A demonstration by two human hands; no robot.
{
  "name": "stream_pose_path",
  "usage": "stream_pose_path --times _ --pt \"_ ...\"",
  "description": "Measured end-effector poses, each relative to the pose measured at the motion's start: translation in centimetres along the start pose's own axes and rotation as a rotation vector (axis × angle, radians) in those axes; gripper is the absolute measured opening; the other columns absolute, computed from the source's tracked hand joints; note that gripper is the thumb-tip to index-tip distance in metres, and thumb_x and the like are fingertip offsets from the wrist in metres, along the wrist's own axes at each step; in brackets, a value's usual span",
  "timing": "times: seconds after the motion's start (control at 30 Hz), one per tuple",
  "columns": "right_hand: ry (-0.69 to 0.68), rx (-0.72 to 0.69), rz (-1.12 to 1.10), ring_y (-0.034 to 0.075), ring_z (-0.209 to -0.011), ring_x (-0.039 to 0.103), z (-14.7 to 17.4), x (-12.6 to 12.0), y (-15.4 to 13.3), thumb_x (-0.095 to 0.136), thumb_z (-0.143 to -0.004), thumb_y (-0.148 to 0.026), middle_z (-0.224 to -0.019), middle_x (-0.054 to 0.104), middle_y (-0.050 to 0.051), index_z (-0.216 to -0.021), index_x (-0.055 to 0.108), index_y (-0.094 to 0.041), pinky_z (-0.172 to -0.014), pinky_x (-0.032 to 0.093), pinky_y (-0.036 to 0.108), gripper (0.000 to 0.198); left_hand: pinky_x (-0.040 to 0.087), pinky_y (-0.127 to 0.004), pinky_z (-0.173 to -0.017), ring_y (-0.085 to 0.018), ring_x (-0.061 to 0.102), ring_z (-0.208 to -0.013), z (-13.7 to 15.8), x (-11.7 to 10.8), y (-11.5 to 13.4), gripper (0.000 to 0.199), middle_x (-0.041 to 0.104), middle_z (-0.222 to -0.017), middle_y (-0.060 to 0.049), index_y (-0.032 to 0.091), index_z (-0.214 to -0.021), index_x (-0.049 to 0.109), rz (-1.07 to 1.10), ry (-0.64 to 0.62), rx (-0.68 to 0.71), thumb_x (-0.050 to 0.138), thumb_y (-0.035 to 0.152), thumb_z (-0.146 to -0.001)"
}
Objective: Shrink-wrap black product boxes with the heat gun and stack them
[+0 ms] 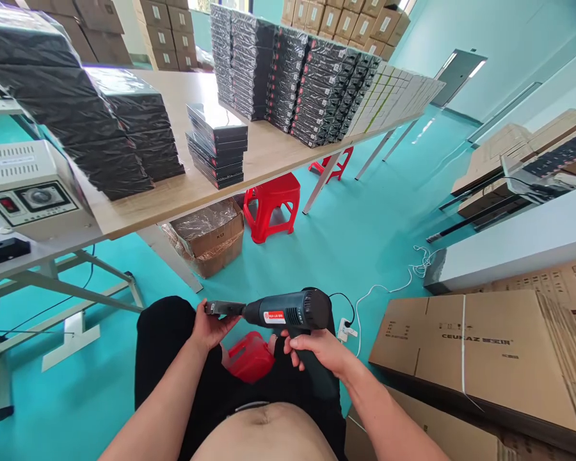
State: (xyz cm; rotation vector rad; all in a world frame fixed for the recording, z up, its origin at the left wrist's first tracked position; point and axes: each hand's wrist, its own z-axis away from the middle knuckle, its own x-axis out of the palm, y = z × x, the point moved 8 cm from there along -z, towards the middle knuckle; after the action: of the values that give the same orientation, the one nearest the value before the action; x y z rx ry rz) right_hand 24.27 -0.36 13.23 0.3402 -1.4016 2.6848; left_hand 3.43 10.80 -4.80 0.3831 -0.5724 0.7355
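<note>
My right hand [312, 349] is wrapped round the handle of a dark heat gun [288, 310] with a red label on its barrel. The gun points left, its nozzle close against a small black box [221, 308]; whether the two touch I cannot tell. My left hand [214, 328] grips that box from its left end and underneath, above my lap. Ahead on the wooden table [173, 208], a short stack of similar black boxes [218, 150] stands near the front edge.
Film-wrapped black bundles [77, 115] and further stacks [312, 83] stand on the table. Left is a white machine with a dial [33, 186]. A red stool [272, 205] and an open carton [211, 240] sit below. Flat cartons [436, 339] lie right, beside a white cable [379, 287].
</note>
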Motion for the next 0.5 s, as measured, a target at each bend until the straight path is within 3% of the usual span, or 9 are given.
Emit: stream_pose_path --times 0.07,0.23,0.5 --pt "0.003 -0.003 0.006 0.015 -0.058 0.060 -0.3 -0.1 -0.1 0.066 -0.070 -0.029 -0.080 0.069 0.007 -0.099 0.067 -0.011 -0.051 0.047 0.027 0.034 0.055 -0.056 -0.071 -0.037 0.060 -0.101 0.1 0.0 0.1 0.035 0.056 -0.099 -0.013 0.020 -0.083 0.044 -0.010 -0.018 0.008 0.057 0.051 -0.073" --pt "0.233 0.018 -0.022 0.014 -0.058 0.060 -0.4 -3.2 -0.4 0.065 -0.071 -0.031 -0.077 0.068 0.006 -0.095 0.065 -0.012 -0.051 0.047 0.025 0.031 0.054 -0.056 -0.075 -0.040 0.058 -0.106 0.4 0.1 0.1 0.038 0.056 -0.105 -0.016 0.019 -0.089 0.046 -0.002 -0.070 0.005 0.059 0.051 -0.072" --pt "-0.008 0.063 -0.139 0.014 -0.060 0.061 1.4 -3.2 1.3 0.061 -0.073 -0.030 -0.081 0.066 0.007 -0.102 0.062 -0.011 -0.049 0.046 0.024 0.035 0.053 -0.054 -0.077 -0.037 0.062 -0.099 0.7 0.7 0.3 0.039 0.062 -0.104 -0.017 0.016 -0.100 0.053 -0.024 -0.108 0.008 0.059 0.042 -0.072"
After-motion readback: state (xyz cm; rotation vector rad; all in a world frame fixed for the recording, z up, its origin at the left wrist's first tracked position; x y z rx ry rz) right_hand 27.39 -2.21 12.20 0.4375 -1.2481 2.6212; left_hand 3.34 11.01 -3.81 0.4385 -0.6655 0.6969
